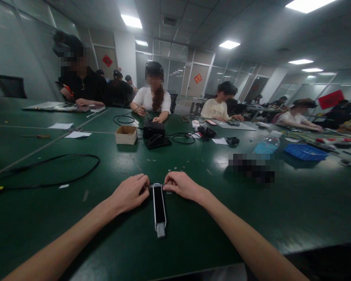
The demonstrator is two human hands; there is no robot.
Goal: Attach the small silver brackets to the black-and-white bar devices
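Observation:
A long narrow device (159, 210), black on top with silver edges and a silver end, lies on the green table (193, 234) pointing toward me. My left hand (130, 192) and my right hand (180, 184) meet at its far end, both with fingers curled in a pinch. What the fingertips hold there is too small to make out. Several tiny screws or washers (177, 169) lie just beyond my hands.
A black cable (76, 164) loops at the left. Farther back are a small cardboard box (126, 134), a black device on a stand (155, 134) and a blue tray (305, 152). Several other people sit working along the table's far side.

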